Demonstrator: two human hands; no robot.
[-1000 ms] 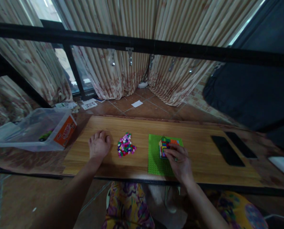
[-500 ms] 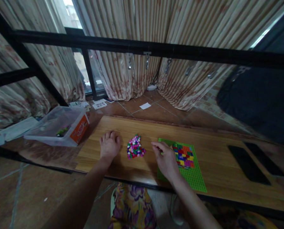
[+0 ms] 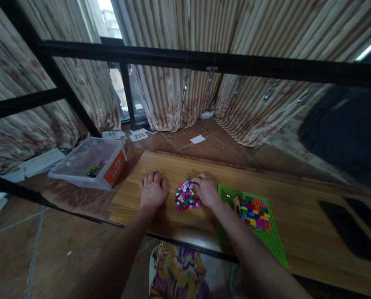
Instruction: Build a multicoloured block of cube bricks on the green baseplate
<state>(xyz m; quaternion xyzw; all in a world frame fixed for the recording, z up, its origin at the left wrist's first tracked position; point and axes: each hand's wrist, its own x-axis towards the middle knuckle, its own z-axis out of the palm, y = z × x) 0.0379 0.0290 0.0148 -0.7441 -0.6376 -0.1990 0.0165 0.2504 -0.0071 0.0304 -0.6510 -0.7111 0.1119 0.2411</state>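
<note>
My left hand (image 3: pixel 153 191) lies palm down on the wooden table, its fingers spread and nothing in it. Just right of it is a loose pile of small coloured toy bricks (image 3: pixel 185 197), mostly pink, white, green and red. My right hand (image 3: pixel 205 190) reaches into the upper right side of this pile, fingers bent and tips close together; whatever is between them is too small to make out. Under and beyond my right forearm is a green baseplate (image 3: pixel 274 245), partly covered by the arm. On it stands a block of many-coloured stacked bricks (image 3: pixel 254 211).
The wooden table (image 3: pixel 169 222) spans the view. Two dark flat panels (image 3: pixel 350 230) lie at its right end. On the left, past the table's edge, is a clear plastic box (image 3: pixel 85 164) with an orange label. A black metal bar (image 3: pixel 179 58) runs across beyond the table.
My right hand has moved left from over the green baseplate to the brick pile. My left hand stays flat on the table. The whole view has shifted slightly.
</note>
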